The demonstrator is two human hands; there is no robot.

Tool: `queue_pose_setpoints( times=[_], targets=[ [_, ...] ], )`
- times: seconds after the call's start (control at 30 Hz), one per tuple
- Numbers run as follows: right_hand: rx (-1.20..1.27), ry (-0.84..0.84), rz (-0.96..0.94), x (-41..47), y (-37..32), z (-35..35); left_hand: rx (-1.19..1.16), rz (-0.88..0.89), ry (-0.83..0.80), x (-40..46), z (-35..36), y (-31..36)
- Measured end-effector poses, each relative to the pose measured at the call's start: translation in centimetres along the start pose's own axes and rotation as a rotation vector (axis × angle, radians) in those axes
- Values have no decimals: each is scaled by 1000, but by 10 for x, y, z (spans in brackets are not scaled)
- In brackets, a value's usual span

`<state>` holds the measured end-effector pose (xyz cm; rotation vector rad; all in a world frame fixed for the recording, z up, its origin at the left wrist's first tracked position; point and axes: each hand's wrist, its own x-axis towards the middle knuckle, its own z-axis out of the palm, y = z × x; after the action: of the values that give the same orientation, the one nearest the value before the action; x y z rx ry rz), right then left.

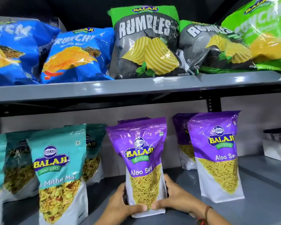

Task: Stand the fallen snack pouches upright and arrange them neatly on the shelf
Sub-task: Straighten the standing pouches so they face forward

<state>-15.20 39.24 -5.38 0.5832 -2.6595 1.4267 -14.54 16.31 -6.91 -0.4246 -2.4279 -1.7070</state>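
A purple Aloo Sev pouch point(141, 161) stands upright at the front middle of the lower grey shelf point(264, 208). My left hand point(120, 203) clasps its lower left side and my right hand point(173, 197) its lower right side, thumbs meeting across the front near the base. Another purple Aloo Sev pouch point(217, 153) stands upright to the right, with a third purple pouch point(182, 137) behind it. A teal Mitha Mix pouch point(58, 172) stands to the left, with several teal pouches point(16, 163) behind and beside it.
The upper shelf point(136, 88) carries blue chip bags point(78, 56), grey Rumbles bags point(146, 43) and a green bag point(266, 34), some leaning. A white box with a dark item point(274, 148) sits at the lower shelf's far right. A black upright post point(213, 103) stands behind.
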Motion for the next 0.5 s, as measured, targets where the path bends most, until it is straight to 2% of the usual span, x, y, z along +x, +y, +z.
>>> queue_pose_setpoints(
  times=[0.37, 0.43, 0.5],
  targets=[
    [96, -56, -62, -19, 8, -11, -15, -38, 29, -24, 17, 22],
    [115, 61, -96, -25, 2, -9, 6, -7, 70, -32, 16, 28],
    [107, 330, -140, -30, -14, -3, 80, 63, 230, -44, 5, 38]
  ],
)
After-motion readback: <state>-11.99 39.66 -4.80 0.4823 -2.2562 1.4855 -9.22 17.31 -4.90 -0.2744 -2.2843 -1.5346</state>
